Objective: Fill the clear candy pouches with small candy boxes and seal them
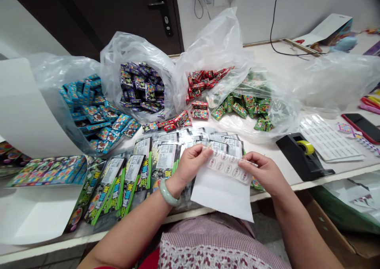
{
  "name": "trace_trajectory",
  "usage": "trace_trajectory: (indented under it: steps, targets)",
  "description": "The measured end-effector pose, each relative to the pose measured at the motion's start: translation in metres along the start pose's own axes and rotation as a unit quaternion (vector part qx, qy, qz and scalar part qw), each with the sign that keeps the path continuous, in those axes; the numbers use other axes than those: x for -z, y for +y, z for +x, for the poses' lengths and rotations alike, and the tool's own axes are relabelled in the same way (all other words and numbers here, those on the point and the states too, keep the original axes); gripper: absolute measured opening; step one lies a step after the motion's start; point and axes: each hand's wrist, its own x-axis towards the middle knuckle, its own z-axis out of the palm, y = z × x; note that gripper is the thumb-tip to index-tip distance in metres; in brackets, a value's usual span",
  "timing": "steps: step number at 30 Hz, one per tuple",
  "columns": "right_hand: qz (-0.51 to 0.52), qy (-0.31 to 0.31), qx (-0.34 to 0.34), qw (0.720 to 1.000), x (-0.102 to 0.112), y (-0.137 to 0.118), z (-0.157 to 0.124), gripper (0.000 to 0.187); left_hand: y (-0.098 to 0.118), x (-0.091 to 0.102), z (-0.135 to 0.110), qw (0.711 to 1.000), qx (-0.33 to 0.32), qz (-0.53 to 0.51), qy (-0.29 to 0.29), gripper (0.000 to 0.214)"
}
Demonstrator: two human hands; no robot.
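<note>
Between my two hands is a sheet of round stickers (228, 167), white with rows of printed ovals, its plain white lower part (221, 195) hanging over the table edge. My left hand (192, 162), with a pale green bangle at the wrist, pinches its upper left corner. On the right side, my right hand (264, 172) grips the sheet between thumb and fingers. Under and beyond the sheet lie several flat printed packets (164, 158) in black and green with white labels. More such packets (130, 178) fan out left of my left arm.
Clear plastic bags spill small blue boxes (92, 114), purple boxes (142, 86), red boxes (198, 86) and green packets (240, 108). A black tape dispenser (299, 158), more sticker sheets (329, 138) and a phone (362, 127) lie right. An open display box (44, 217) stands left.
</note>
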Motion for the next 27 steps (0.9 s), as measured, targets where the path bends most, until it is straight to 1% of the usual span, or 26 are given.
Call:
trace_trajectory:
  steps: [3, 7, 11, 14, 16, 17, 18, 20, 21, 23, 25, 27]
  targets:
    - [0.007, -0.001, -0.008, 1.000, 0.002, 0.003, 0.000, 0.034, -0.002, 0.002, 0.001, 1.000, -0.006, 0.001, -0.010, 0.031]
    - [0.005, 0.017, -0.007, 1.000, 0.004, 0.004, -0.001, 0.032, -0.003, 0.004, 0.005, 0.997, 0.005, -0.018, -0.073, 0.019]
    - [-0.011, 0.045, 0.005, 0.999, 0.007, 0.007, 0.003, 0.031, -0.001, 0.001, 0.016, 0.994, 0.018, -0.021, -0.102, 0.019]
    - [-0.025, 0.080, 0.064, 0.994, 0.022, 0.017, 0.005, 0.033, 0.001, 0.000, 0.028, 0.994, 0.026, -0.014, -0.110, 0.021]
    - [-0.101, 0.103, 0.109, 0.984, 0.039, 0.028, 0.000, 0.040, 0.000, 0.001, 0.039, 0.996, 0.022, -0.004, -0.090, 0.022]
    - [-0.163, 0.099, 0.121, 0.974, 0.047, 0.035, -0.004, 0.042, -0.002, 0.003, 0.045, 0.997, 0.020, -0.001, -0.078, 0.022]
    - [-0.232, 0.081, 0.123, 0.962, 0.054, 0.041, -0.008, 0.042, -0.004, 0.004, 0.052, 0.997, 0.021, -0.001, -0.068, 0.023]
    - [-0.348, 0.018, 0.110, 0.931, 0.064, 0.051, -0.018, 0.039, -0.010, 0.006, 0.064, 0.998, 0.026, -0.003, -0.059, 0.026]
    - [-0.385, -0.014, 0.102, 0.917, 0.065, 0.055, -0.021, 0.038, -0.013, 0.006, 0.070, 0.998, 0.027, -0.004, -0.057, 0.027]
    - [-0.426, -0.051, 0.092, 0.898, 0.061, 0.061, -0.025, 0.040, -0.018, 0.004, 0.081, 0.998, 0.031, -0.002, -0.057, 0.028]
    - [-0.445, -0.057, 0.099, 0.888, 0.055, 0.063, -0.024, 0.045, -0.022, 0.001, 0.090, 0.998, 0.037, 0.004, -0.060, 0.028]
    - [-0.449, -0.056, 0.113, 0.884, 0.054, 0.063, -0.024, 0.047, -0.024, -0.002, 0.096, 0.997, 0.040, 0.014, -0.062, 0.027]
